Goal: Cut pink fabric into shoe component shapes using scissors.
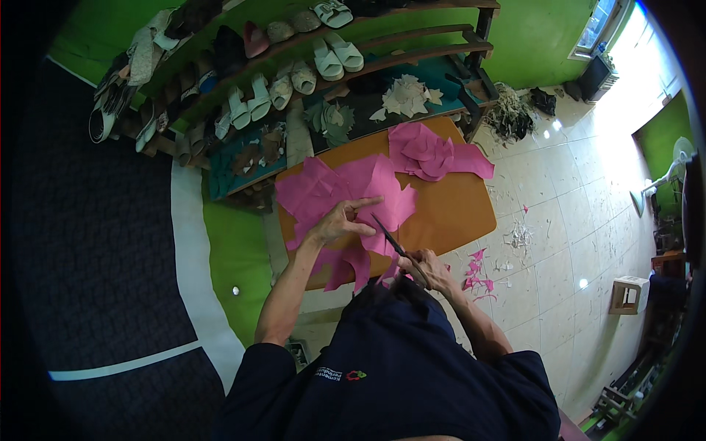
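My left hand [344, 220] is over the pink sheet material [379, 176], its index finger and thumb stretched out and apart; the lower fingers are partly hidden. In my right hand [434, 270] is a pair of dark scissors [390, 239], held by the handles, with the blades pointing up and left toward my left thumb. The blades look nearly together, over or beside the pink material's edge. Several pink pieces overlap on the orange-brown table [460, 209], and pink strips [346, 266] hang at its near edge. A second pile of pink cut pieces [430, 153] lies at the far right.
Beyond the table, a wooden rack [426, 40] holds rows of sandals and shoes [259, 97], with grey-green scraps [331, 121] and cream scraps [408, 97] below. Pink offcuts [478, 273] litter the tiled floor [548, 235]. A small stool [629, 294] and a fan [680, 158] stand right.
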The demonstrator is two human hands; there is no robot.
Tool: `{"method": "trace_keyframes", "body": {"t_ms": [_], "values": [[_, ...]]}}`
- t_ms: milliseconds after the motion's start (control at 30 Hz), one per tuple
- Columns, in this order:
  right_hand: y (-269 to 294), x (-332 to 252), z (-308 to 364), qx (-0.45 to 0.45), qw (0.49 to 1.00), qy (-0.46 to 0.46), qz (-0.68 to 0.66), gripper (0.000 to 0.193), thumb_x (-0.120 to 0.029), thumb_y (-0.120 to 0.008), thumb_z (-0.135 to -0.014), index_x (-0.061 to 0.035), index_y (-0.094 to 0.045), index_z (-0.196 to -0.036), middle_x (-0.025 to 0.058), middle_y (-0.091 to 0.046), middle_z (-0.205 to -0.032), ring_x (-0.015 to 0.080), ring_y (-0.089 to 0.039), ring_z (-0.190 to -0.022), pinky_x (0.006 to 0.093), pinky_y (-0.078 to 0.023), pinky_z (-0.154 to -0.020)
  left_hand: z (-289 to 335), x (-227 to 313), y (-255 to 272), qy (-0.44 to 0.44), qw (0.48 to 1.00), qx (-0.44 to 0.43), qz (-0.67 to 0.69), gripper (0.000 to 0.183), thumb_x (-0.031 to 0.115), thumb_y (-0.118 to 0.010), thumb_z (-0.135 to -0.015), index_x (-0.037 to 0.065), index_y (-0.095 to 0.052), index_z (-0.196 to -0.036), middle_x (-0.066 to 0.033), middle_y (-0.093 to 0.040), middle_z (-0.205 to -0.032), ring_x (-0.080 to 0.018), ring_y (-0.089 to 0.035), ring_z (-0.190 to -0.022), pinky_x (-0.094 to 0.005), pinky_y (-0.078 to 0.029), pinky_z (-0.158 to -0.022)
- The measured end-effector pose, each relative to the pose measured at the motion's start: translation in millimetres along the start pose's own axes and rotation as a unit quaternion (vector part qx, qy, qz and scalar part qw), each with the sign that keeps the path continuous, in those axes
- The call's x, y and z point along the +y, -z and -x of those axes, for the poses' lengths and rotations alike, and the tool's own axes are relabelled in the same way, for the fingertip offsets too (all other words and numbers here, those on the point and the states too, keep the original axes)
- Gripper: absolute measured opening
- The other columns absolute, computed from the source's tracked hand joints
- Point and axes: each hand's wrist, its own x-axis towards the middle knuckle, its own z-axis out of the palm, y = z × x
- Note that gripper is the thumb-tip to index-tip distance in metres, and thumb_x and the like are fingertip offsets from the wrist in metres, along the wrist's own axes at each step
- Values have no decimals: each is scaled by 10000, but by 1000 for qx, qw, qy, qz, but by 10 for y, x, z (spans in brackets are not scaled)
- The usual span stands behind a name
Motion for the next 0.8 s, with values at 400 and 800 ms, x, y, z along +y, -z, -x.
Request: {"method": "trace_keyframes", "body": {"t_ms": [400, 800], "values": [[-31, -71, 97, 9, 996, 24, -83, 727, -675, -650, -826, 49, -608, -779, 68, -506, -623, 175, -513, -576, 389, -412, -546, 21, -49, 17, 8, 998, 62, 25, 676, -47, -692, -821, 81, -497, -1455, -85, -648, -1270, -157, -636, -1111, -326, -525, -997], [-140, 40, -2, 39, 996, 11, -80, 749, -702, -657, -803, 46, -630, -793, 70, -517, -608, 167, -516, -545, 383, -414, -523, 27, -76, -110, 11, 999, 35, 37, 741, -70, -703, -818, 87, -441, -1494, -88, -635, -1287, -170, -619, -1136, -347, -514, -1015]]}}
